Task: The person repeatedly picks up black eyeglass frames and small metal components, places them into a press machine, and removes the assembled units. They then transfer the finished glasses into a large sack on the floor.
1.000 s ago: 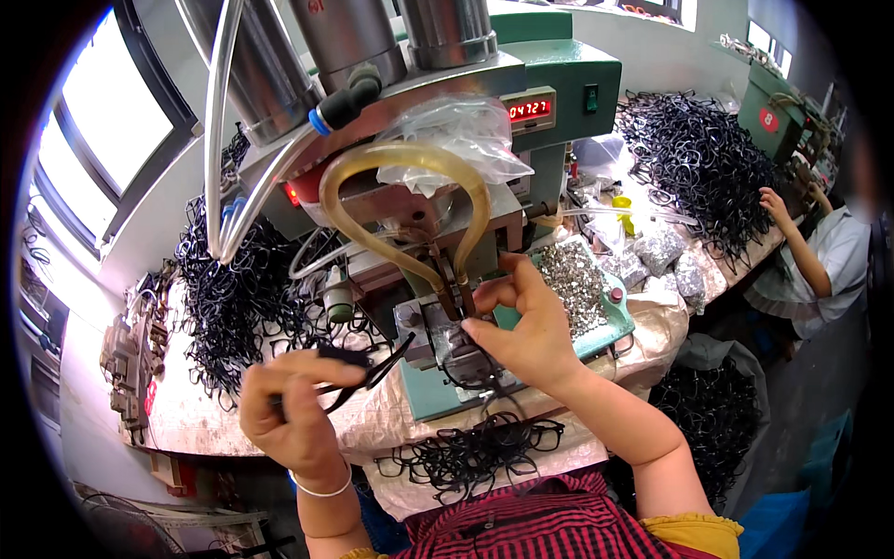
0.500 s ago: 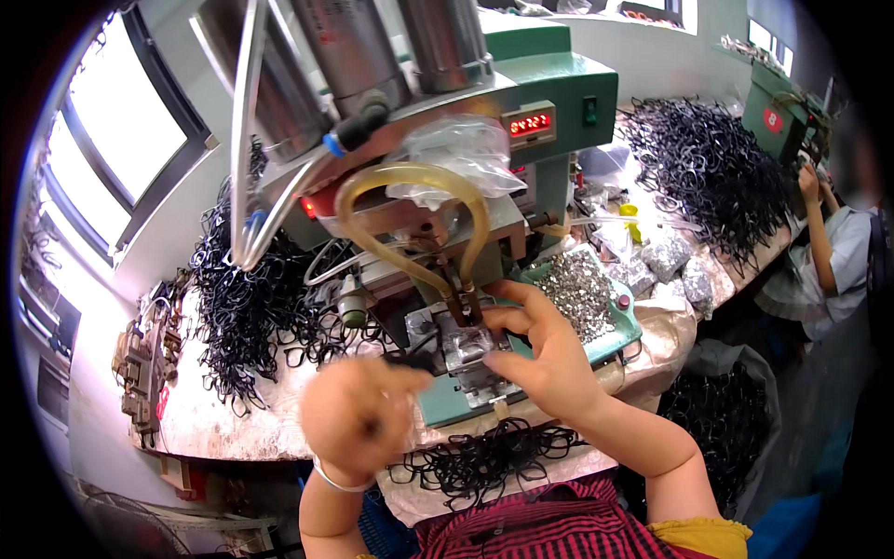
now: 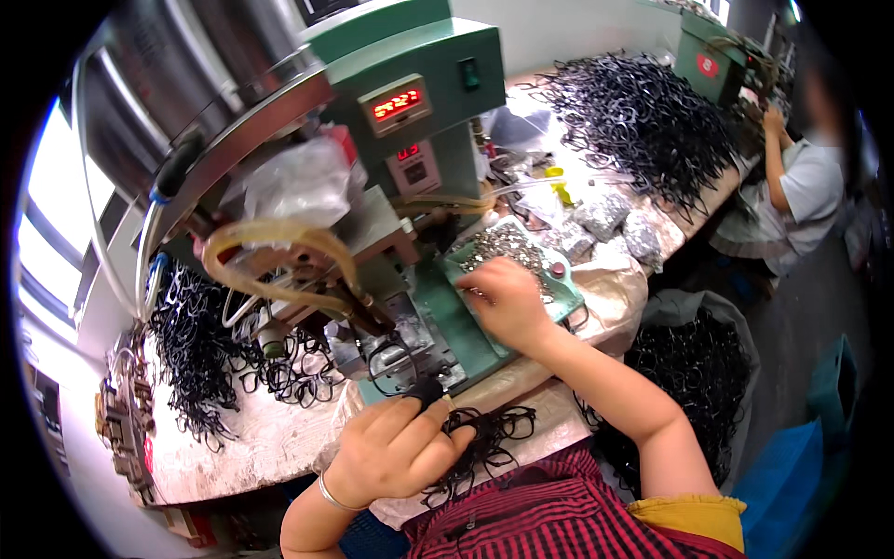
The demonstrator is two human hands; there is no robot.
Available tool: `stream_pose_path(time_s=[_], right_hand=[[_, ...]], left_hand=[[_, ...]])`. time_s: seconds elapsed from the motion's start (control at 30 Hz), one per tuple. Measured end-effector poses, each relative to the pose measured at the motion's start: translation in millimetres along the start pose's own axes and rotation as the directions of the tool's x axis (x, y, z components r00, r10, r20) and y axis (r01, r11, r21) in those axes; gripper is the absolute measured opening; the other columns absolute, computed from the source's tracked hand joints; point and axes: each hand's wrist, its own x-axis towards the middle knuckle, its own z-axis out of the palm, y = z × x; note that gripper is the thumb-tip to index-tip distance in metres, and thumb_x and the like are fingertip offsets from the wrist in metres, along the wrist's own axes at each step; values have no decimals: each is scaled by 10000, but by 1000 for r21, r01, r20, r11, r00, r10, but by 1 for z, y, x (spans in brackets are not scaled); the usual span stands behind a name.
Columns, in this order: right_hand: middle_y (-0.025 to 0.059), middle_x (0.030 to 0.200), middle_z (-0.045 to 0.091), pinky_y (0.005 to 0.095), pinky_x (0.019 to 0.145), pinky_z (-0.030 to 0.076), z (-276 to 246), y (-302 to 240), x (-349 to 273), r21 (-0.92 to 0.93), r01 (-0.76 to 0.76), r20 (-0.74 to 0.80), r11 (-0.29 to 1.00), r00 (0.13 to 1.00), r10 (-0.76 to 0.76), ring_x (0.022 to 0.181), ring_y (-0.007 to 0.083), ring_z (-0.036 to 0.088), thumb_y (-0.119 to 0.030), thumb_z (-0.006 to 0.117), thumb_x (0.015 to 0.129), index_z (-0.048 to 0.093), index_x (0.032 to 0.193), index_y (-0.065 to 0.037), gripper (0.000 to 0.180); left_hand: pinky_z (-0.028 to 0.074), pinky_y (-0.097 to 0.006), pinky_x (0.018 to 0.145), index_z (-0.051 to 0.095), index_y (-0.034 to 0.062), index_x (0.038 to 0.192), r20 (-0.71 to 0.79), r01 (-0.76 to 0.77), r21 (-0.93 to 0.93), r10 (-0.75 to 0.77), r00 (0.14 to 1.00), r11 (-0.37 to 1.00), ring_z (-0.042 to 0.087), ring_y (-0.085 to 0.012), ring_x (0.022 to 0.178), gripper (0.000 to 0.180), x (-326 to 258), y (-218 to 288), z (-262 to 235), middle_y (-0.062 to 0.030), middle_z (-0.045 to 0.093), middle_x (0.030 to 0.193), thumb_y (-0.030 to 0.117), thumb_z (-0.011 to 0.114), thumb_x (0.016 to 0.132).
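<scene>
Left hand [image 3: 396, 452] pinches black, seemingly thin frame [image 3: 430, 391].

Left hand [image 3: 396, 452]: low, fingers curled, pinching grip closed. Right hand [image 3: 507, 303]: forearm extended forward, palm down, fingertips lowered.
</scene>
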Motion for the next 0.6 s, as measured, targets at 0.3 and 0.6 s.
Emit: stream_pose_path(time_s=[0.3,0.6], right_hand=[[45,818,644,379,720,484,75,36,23,-242,400,519,884,823,-230,888,249,616,-147,635,675,681,701,-141,53],[100,739,608,442,664,497,36,6,26,-167,192,255,967,956,-146,763,313,604,-101,681,701,608,814,-101,134]], left_hand=[[540,-322,679,627,65,876,-45,290,-103,-296,954,951,629,-232,795,293,-36,24,0,-121,707,1088,180,827,695],[503,-362,855,627,-17,1067,-706,804,18,-562,431,594,628,-271,882,190,-114,7,-45,-162,662,973,-54,594,883]])
